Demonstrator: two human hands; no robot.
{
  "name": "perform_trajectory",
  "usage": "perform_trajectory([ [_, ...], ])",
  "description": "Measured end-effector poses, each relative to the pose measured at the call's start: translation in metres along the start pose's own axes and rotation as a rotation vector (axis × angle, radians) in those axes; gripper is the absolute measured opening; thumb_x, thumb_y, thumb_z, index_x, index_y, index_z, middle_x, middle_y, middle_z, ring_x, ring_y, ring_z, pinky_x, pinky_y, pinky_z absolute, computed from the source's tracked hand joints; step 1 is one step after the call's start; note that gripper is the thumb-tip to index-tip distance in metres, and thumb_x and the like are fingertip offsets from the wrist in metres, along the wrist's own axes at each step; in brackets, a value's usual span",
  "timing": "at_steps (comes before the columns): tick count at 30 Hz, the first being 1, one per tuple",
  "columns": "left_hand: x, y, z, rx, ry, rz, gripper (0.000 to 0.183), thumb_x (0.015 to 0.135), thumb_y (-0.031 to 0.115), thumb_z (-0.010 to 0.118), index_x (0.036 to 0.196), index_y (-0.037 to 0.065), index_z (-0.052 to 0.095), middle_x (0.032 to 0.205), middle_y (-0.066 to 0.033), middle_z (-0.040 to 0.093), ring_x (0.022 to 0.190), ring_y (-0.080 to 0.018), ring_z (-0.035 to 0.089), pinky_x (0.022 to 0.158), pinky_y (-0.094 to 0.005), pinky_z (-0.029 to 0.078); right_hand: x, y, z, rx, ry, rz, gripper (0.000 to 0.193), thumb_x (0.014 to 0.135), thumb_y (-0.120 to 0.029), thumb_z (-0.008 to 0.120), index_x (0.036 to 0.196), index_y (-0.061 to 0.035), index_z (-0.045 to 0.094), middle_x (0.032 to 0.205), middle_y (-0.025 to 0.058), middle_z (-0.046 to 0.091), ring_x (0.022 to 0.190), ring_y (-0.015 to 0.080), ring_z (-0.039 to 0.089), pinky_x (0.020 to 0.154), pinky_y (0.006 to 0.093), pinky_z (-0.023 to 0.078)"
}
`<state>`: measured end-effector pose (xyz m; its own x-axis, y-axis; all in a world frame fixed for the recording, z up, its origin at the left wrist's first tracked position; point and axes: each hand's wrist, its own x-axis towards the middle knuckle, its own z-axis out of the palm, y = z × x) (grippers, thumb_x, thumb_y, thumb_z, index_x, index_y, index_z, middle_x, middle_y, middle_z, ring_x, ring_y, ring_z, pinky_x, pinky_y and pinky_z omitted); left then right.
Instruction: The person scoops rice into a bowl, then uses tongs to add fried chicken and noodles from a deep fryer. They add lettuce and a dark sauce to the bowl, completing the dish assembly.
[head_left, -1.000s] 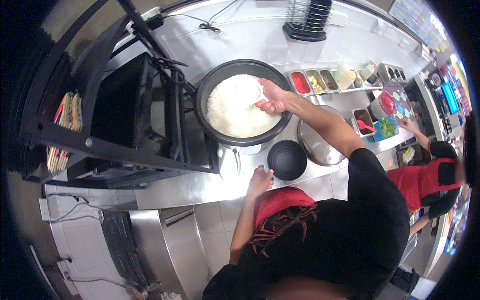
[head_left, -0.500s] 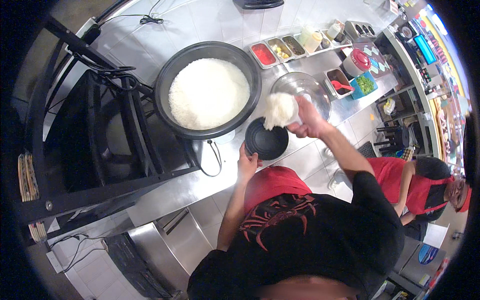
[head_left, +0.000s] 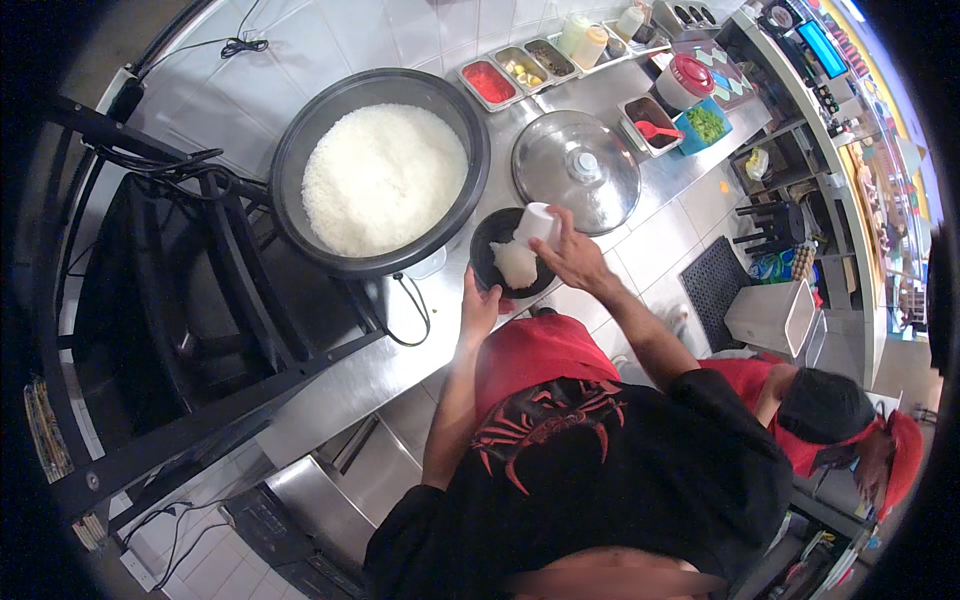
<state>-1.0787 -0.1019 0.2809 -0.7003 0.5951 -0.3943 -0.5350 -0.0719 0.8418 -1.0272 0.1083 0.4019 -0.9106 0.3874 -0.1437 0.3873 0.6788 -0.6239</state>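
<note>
A black bowl (head_left: 490, 230) is gripped at its near left rim by my left hand (head_left: 482, 308), thumb over the edge. Over the bowl, my right hand (head_left: 578, 255) holds a small white cup (head_left: 539, 222) tilted with its mouth downward. White rice (head_left: 515, 264) lies in the bowl just below the cup. To the left stands a large dark round pot (head_left: 290, 190) filled with cooked rice (head_left: 388, 180). Beyond my right hand a round metal lid (head_left: 548, 165) with a pale knob lies on the steel counter (head_left: 340, 385).
Topping pans (head_left: 490, 82) and squeeze bottles (head_left: 590, 43) line the back wall. A sauce pan with a red spoon (head_left: 655, 130), a blue tub of chopped greens (head_left: 706, 123) and a red-lidded container (head_left: 685, 80) stand right. A black metal rack (head_left: 230, 400) is left; a co-worker (head_left: 820, 410) stands right.
My right hand has lowered the rice-filled cup toward the bowl and tipped it over; rice now lies in the bowl. The view has shifted, and the co-worker has bent lower.
</note>
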Motion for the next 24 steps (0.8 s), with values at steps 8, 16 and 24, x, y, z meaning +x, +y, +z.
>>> perform_trajectory([
  [8, -0.001, -0.002, 0.000, 0.004, 0.006, -0.027, 0.081, 0.097, -0.004, 0.045, 0.157, 0.014, -0.007, 0.108, -0.0262, 0.063, 0.070, -0.0277, 0.072, 0.063, -0.0369, 0.063, -0.016, -0.001, 0.028, -0.445, -0.256, -0.128, 0.065, 0.091, -0.055, 0.056, 0.142, -0.0196, 0.036, 0.094, 0.0296, 0.067, 0.081, 0.0468, 0.068, 0.072, 0.0550, 0.055],
  [16, -0.002, -0.004, 0.001, 0.020, 0.026, -0.017, 0.081, 0.097, -0.004, 0.046, 0.157, 0.014, -0.006, 0.110, -0.0266, 0.062, 0.071, -0.0275, 0.073, 0.066, -0.0369, 0.063, 0.013, 0.006, 0.022, -0.172, -0.061, 0.039, 0.070, 0.096, -0.055, 0.052, 0.142, -0.0093, 0.027, 0.088, 0.0286, 0.069, 0.079, 0.0467, 0.069, 0.069, 0.0552, 0.054],
  [24, -0.006, 0.000, 0.004, 0.013, -0.014, -0.003, 0.085, 0.099, -0.004, 0.045, 0.157, 0.019, -0.012, 0.109, -0.0251, 0.063, 0.076, -0.0277, 0.073, 0.070, -0.0379, 0.064, 0.013, -0.045, 0.018, -0.367, -0.184, 0.060, 0.070, 0.096, -0.054, 0.051, 0.143, -0.0067, 0.028, 0.081, 0.0276, 0.069, 0.076, 0.0443, 0.070, 0.066, 0.0534, 0.054],
])
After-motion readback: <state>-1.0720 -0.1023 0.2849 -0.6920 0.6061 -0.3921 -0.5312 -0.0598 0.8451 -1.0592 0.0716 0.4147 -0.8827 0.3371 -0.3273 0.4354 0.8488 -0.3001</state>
